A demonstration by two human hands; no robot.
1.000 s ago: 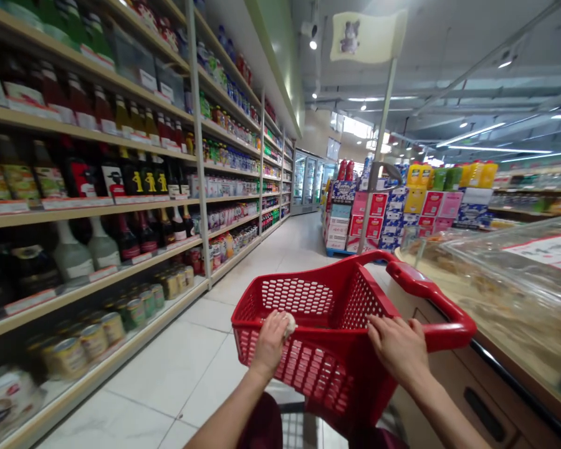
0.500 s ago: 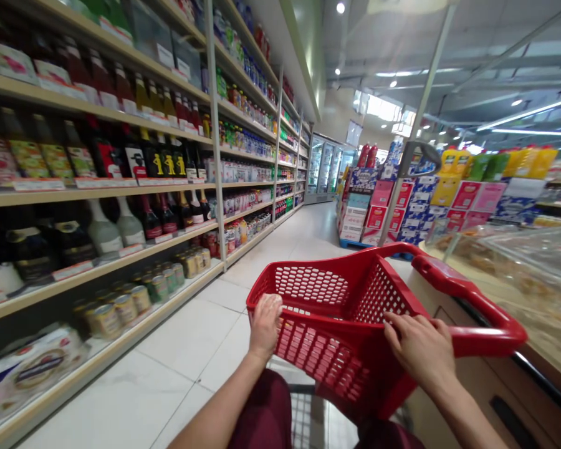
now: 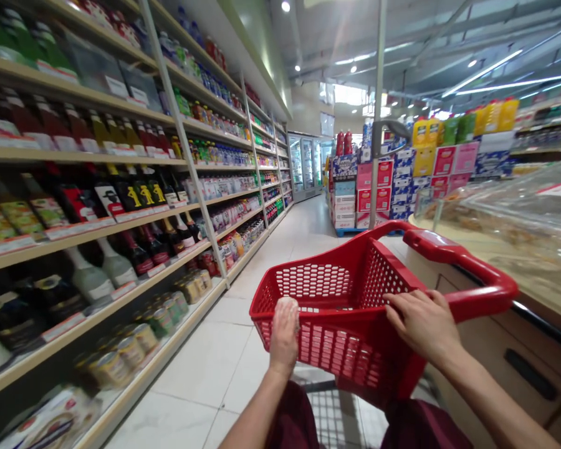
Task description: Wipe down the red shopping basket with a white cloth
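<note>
A red plastic shopping cart (image 3: 336, 349) stands crosswise in front of me, its handle (image 3: 484, 287) pointing to the right. Over the near rim, toward the cart's left end, my left hand (image 3: 285, 333) is closed with its fingertips inside the basket. My right hand (image 3: 423, 324) grips the same near rim at the right, close to where the handle joins. Its fingers bend over the edge into the basket. What I can see of the basket's inside holds no goods; the bottom is partly hidden by the near wall.
Shelves of bottles and cans (image 3: 135, 262) line the left side. A counter with clear covers (image 3: 533, 212) stands close on the right. Ahead are stacked boxes (image 3: 374, 193) on a blue pallet, a grey pole (image 3: 378, 75) and glass-door fridges (image 3: 303, 162). Pale tiled floor (image 3: 234, 330) runs between.
The view has tilted and swung slightly to the right, so shelves and boxes sit further left. Both hands keep their hold on the cart's rim. The pallet of boxes looks slightly nearer the middle.
</note>
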